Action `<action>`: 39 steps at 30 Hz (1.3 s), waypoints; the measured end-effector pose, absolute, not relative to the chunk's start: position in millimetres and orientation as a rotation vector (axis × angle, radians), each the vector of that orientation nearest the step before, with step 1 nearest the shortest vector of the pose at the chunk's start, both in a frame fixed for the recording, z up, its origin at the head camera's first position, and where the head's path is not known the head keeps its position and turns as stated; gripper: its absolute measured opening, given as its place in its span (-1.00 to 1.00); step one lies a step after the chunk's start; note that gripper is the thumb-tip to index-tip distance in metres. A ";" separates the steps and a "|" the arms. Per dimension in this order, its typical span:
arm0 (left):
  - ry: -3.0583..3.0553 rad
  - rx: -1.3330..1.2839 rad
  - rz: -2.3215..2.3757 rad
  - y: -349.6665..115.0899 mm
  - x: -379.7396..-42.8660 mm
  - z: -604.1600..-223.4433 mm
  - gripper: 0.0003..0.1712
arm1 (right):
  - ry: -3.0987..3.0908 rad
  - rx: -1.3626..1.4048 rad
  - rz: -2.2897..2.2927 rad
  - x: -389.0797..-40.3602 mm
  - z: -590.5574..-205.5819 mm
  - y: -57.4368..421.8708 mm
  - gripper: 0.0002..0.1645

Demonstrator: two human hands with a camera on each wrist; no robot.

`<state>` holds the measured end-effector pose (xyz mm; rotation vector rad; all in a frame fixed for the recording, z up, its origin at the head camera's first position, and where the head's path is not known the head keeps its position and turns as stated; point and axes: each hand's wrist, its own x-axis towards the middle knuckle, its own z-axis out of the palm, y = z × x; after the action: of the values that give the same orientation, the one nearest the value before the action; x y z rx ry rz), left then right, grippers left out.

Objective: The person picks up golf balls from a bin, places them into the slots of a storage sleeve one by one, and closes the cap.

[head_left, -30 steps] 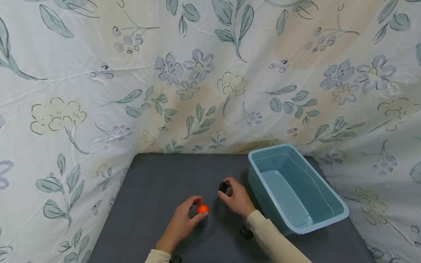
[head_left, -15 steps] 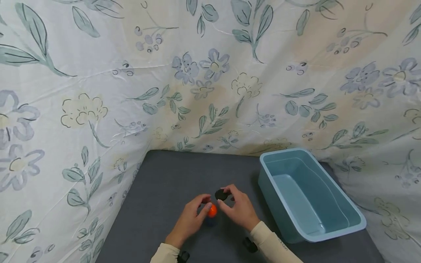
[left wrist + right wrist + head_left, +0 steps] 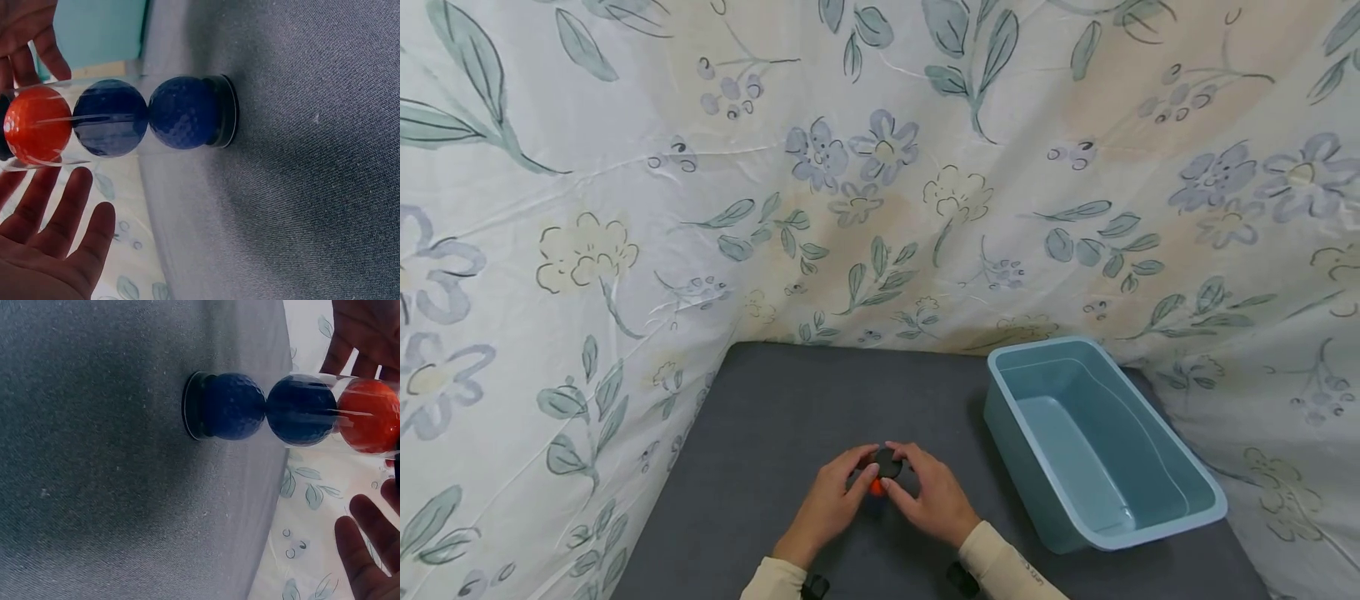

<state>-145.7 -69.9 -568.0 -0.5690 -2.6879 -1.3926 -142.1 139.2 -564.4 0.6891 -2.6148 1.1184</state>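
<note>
A clear tube (image 3: 142, 134) stands upright on the table, holding an orange golf ball (image 3: 39, 128) above two dark blue golf balls (image 3: 110, 119). Its black base cap (image 3: 227, 111) rests on the cloth. With thumb and forefinger curled round the tube's upper end, my left hand (image 3: 829, 504) steadies it. My right hand (image 3: 938, 498) pinches a round black lid (image 3: 888, 463) at the tube's top. Whether the lid is seated cannot be told. In the right wrist view, the right hand's lower fingers (image 3: 369, 537) are spread apart from the tube.
A light blue plastic bin (image 3: 1022, 471) stands right of my hands. Dark grey cloth covers the table (image 3: 790, 400). Floral fabric (image 3: 880, 208) hangs behind and at both sides. Black straps (image 3: 815, 586) sit on both wrists.
My right hand has brought the black lid leftward and down onto the top of the tube, over the orange ball. My left hand has stayed by the tube, and the two hands now meet there.
</note>
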 end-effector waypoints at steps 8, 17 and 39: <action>-2.686 -0.574 -1.467 -68.7 -146.4 -568.1 -0.52 | -2.556 0.790 1.110 -136.4 -569.8 137.8 -0.50; -2.655 -0.572 -1.489 -69.5 -146.1 -571.7 -0.51 | -2.538 0.757 1.161 -133.2 -575.5 135.5 -0.45; -2.609 -0.577 -1.420 -68.1 -145.9 -571.8 -0.56 | -2.441 0.758 1.136 -129.7 -589.1 126.0 -0.39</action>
<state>-145.9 -68.1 -571.8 -0.5769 -2.6088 -1.4204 -129.7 126.0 -589.1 0.7578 -2.4414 1.1357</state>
